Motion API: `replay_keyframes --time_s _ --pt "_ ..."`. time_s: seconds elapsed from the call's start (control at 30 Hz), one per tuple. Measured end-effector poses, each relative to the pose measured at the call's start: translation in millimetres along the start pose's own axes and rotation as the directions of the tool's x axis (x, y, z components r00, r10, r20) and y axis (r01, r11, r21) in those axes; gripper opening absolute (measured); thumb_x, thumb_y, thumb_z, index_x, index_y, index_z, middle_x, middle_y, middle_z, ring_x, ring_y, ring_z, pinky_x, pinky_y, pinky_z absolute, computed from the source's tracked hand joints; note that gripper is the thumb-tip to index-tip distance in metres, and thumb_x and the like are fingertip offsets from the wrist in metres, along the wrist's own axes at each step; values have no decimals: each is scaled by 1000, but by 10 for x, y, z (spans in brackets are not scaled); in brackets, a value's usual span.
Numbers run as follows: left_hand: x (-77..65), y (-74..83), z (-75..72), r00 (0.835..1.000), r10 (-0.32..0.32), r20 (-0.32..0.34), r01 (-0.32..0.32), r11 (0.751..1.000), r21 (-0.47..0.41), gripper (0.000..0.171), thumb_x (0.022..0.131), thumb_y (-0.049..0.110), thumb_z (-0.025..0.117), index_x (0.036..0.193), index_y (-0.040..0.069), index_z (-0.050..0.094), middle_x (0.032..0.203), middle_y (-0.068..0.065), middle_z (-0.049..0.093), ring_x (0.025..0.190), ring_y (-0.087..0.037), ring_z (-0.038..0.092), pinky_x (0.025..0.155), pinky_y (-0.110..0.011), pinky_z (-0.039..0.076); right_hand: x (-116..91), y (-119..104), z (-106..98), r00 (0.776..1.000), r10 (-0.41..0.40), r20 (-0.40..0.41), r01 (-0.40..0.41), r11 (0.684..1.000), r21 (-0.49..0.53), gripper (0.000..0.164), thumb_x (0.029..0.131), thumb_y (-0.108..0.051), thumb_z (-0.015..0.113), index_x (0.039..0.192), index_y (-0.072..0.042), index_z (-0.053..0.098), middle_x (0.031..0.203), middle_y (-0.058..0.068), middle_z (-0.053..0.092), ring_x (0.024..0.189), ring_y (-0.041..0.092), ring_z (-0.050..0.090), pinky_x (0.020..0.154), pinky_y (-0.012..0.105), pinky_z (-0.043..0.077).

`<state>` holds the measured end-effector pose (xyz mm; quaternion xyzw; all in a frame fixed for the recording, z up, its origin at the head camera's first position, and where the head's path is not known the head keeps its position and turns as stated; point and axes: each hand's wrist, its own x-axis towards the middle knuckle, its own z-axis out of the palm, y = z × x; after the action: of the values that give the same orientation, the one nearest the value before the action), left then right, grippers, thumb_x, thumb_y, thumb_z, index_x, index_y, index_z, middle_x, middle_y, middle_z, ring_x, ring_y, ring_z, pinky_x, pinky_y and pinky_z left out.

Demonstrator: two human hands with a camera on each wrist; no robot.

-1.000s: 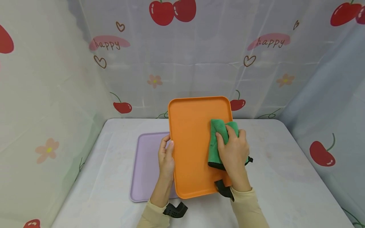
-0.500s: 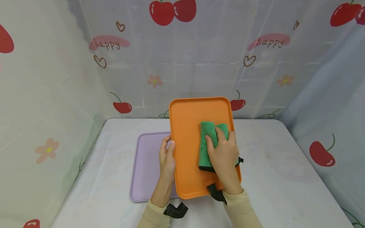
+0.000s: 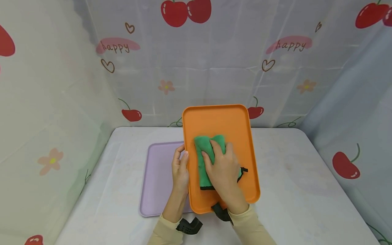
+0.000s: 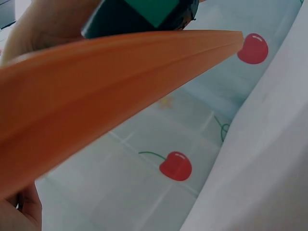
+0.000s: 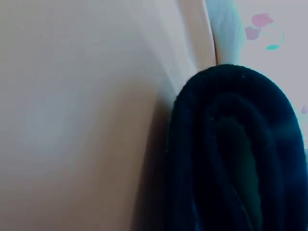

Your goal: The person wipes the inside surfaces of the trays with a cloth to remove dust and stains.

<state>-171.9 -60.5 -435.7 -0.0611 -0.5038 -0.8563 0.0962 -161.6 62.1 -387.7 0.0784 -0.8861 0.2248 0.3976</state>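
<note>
An orange rectangular tray is held up, tilted toward the camera, in the middle of the head view. My left hand grips its left edge, thumb on the near side and fingers going behind. My right hand holds a folded green cloth with black edging against the tray's face, left of its middle. In the left wrist view the orange tray is seen edge-on, with part of the cloth above it. The cloth's dark folded edge fills much of the right wrist view.
A light purple tray lies on the white table, partly behind the orange tray and left hand. Curtains printed with cherries and flowers stand behind the table and at both sides. A black band piece sits at each wrist.
My right hand has slid the green cloth leftward across the orange tray, from its right edge to left of its middle. The left hand and the tray have hardly moved.
</note>
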Motion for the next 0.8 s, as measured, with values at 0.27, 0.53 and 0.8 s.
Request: replay_keyframes --time_s 0.27,0.53,0.8 --pt "-10 2 4 1000 9 7 -9 1000 18 27 104 27 46 127 13 51 93 6 71 78 -7 68 69 -20 57 -62 -206 25 993 -113 22 113 994 -1 42 78 -28 83 112 -6 70 86 19 57 58 24 54 44 36 51" --pt "-12 18 -7 1000 10 11 -10 1000 15 26 104 28 46 126 14 51 93 4 71 77 -8 68 69 -20 57 -60 -200 20 990 -135 35 135 991 4 44 79 -30 83 113 -7 69 88 19 58 60 25 56 45 36 52" --pt "-12 23 -22 1000 5 -2 -5 998 59 30 105 26 45 129 10 51 102 5 68 84 -7 66 72 -21 57 -54 -131 -6 988 -139 61 137 990 44 43 79 -30 82 114 -9 69 91 18 58 62 25 58 48 36 53"
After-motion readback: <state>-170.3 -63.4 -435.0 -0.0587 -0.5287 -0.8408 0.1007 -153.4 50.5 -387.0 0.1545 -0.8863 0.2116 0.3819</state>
